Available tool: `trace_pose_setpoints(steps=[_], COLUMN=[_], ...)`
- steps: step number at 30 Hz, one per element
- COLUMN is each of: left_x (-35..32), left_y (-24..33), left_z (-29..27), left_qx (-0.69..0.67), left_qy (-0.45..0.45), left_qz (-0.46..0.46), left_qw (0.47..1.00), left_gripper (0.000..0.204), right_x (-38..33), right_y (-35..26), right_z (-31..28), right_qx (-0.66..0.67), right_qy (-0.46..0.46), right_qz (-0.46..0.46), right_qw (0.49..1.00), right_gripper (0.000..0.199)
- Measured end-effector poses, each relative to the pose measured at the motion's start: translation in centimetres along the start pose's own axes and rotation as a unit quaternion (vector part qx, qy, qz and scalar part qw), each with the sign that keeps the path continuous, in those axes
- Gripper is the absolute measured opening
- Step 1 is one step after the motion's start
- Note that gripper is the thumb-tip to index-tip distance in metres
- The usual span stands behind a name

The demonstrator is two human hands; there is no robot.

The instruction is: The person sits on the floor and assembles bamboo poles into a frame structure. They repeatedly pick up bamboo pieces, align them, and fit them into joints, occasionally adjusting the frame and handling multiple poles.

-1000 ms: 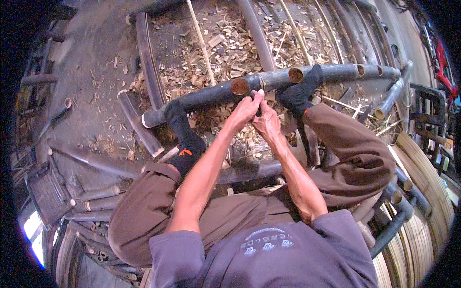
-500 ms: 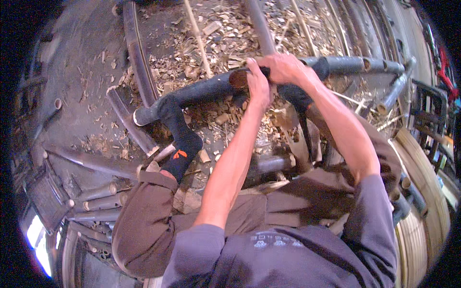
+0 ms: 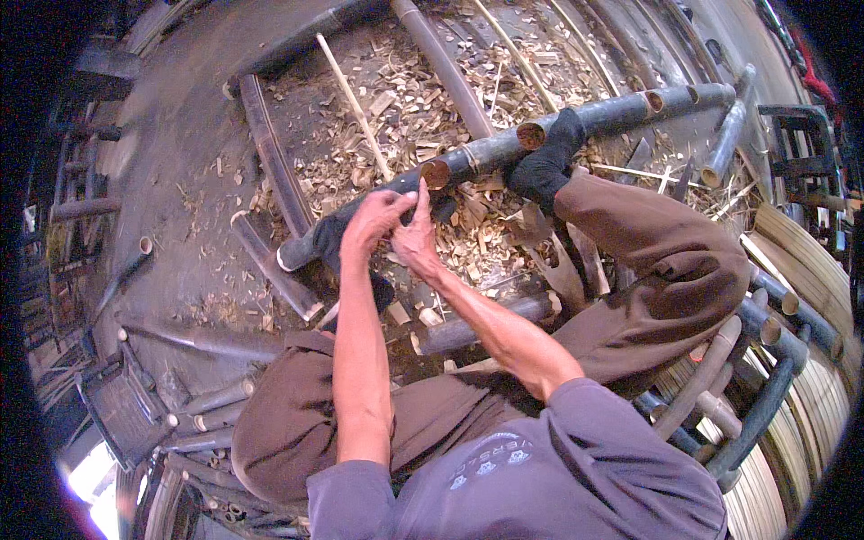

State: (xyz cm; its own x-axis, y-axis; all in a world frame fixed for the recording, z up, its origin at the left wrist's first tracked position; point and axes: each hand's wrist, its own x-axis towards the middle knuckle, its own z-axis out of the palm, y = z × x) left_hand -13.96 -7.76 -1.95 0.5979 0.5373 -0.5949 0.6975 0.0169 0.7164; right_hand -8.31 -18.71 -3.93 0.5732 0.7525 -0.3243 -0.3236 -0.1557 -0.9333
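A dark bamboo pole [image 3: 481, 155] lies across in front of me, with round holes cut along it. My left hand [image 3: 371, 220] is bent over the pole left of one hole [image 3: 436, 175], fingers together and pointing right. Close beside it is my right hand [image 3: 416, 241], its index finger stretched up to that hole's edge and its other fingers partly hidden. No tool shows in either hand. My feet in black socks, the left [image 3: 331, 241] and the right [image 3: 547, 166], rest against the pole on either side. Farther right, a second hole [image 3: 531, 136] shows.
Pale wood shavings [image 3: 387, 99] cover the ground beyond the pole. Bamboo crosspieces [image 3: 441, 67] and a thin stick [image 3: 353, 103] run away from it. Short bamboo pieces [image 3: 486, 324] lie near my legs. A jointed bamboo frame [image 3: 760, 405] and pale slats [image 3: 810, 270] are at right.
Both hands have moved left along the pole, from right of the nearer hole to its left side. The second hole, covered before, now shows. My view has shifted.
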Motion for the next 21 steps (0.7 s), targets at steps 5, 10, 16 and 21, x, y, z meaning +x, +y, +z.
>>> trace_pose_setpoints(steps=[5, 10, 16, 21], left_x=[-2.0, -0.7, 0.6, 4.1], left_y=[0.4, -0.7, -0.6, -2.9], left_z=[-3.0, -3.3, -1.2, 2.6], left_qx=[-0.219, -0.051, 0.027, 0.172], left_qy=[0.160, 0.285, 0.285, 0.251], left_qz=[0.010, 0.078, 0.098, 0.122], left_qw=[0.962, 0.954, 0.953, 0.945], left_gripper=[0.041, 0.039, 0.041, 0.062], right_x=[1.7, 5.2, 0.2, -2.7], right_y=[-0.5, 1.0, -0.4, -5.7], right_z=[5.7, 6.5, -3.4, -7.1], right_qx=[0.067, 0.014, -0.163, -0.114], right_qy=[0.171, 0.289, 0.129, 0.037], right_qz=[0.058, 0.010, 0.003, 0.003], right_qw=[0.981, 0.957, 0.978, 0.993], right_gripper=[0.091, 0.089, 0.072, 0.057])
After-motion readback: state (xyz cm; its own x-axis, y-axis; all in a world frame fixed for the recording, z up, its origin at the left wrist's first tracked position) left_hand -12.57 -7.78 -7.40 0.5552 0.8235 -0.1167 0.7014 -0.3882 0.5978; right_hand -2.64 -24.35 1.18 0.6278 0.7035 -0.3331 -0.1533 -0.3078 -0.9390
